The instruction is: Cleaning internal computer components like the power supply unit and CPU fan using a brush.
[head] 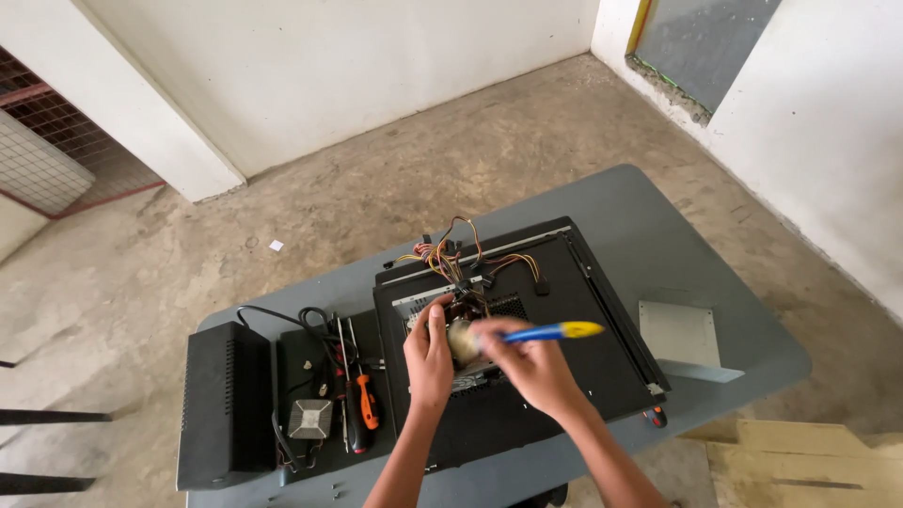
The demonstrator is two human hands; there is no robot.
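Right hand (534, 365) closed around a blue-and-yellow-handled brush (550, 331), bristle head (461, 341) down over the middle of the open black computer case (527, 348). Left hand (429, 353) curled on the parts just beside the bristles, fingers bent, apparently steadying something small; what exactly, too hidden to tell. Brush likely light and stiff in the handle, soft at the tip; best held mid-handle, as now. Case likely heavy and rigid with thin sheet-metal edges, so best gripped low on the sides rather than by the loose coloured wire bundle (451, 254) trailing at the far end. Grey table (649, 226) crowded on the left: black box (226, 400), heatsink with fan (310, 419), orange-handled screwdrivers (365, 404), black cables. Freer room on the right, only a grey metal plate (679, 334) near that edge. Case's near corner close to the table's front edge.
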